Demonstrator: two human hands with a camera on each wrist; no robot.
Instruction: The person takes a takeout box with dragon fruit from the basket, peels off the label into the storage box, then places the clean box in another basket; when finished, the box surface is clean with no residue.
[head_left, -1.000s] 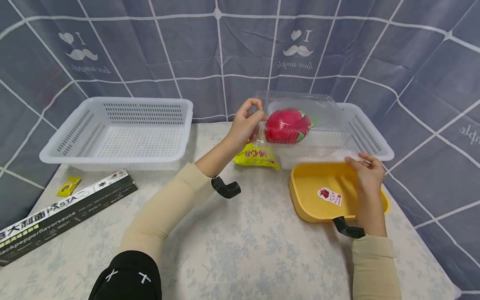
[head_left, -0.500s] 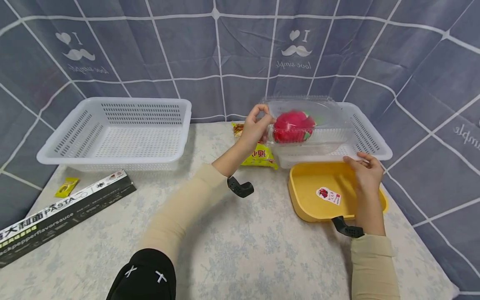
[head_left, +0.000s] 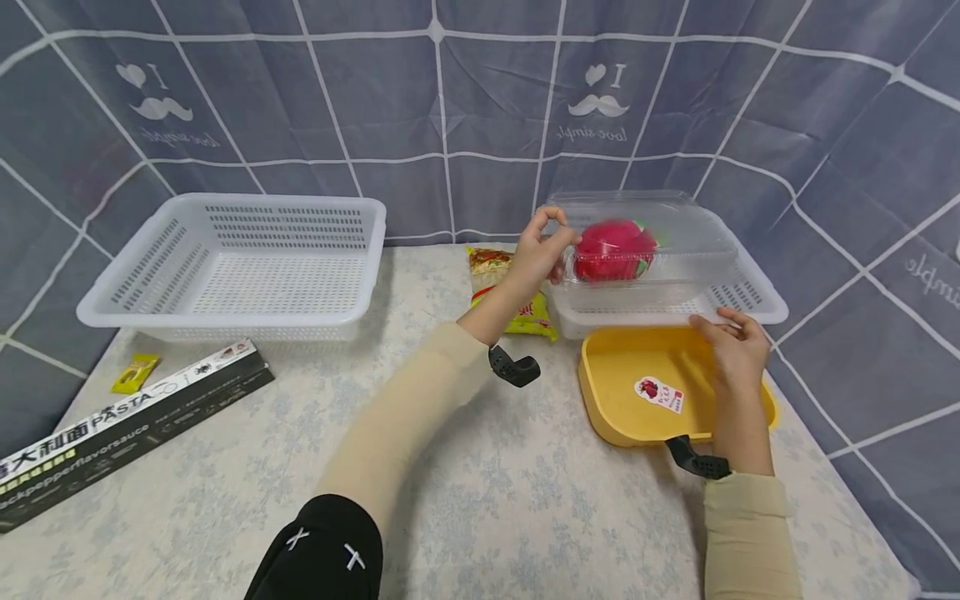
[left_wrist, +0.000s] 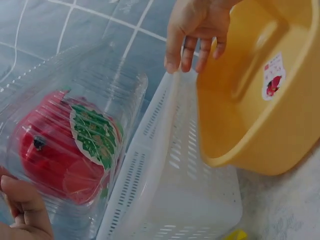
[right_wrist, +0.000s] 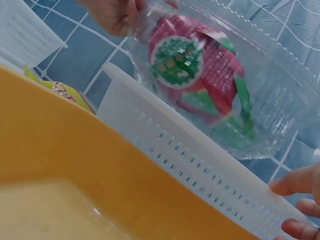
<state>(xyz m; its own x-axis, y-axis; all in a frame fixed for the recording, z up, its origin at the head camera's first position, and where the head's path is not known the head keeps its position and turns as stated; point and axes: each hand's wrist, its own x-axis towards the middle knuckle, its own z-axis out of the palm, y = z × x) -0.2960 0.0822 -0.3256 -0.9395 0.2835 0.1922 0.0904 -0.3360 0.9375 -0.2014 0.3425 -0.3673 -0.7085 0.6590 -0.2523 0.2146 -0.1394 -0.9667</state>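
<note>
My left hand pinches the left end of a clear plastic clamshell box, which hangs over the back right white basket. A round red thing with green parts shows through the plastic; in the left wrist view a green leaf label lies on it. With its fingertips at the basket's front rim, my right hand holds that rim. Below this hand stands a yellow basin bearing a white sticker; the wrist partly covers it.
A second white perforated basket stands at the back left. In front of it lie a black pasta box and a small yellow packet. Between the baskets lies a yellow snack bag, partly behind my left arm. A grid-patterned curtain rises behind.
My left hand has carried the clamshell box to the right, further over the right basket, uncovering more of the snack bag. My right hand has stayed at the basket's rim.
</note>
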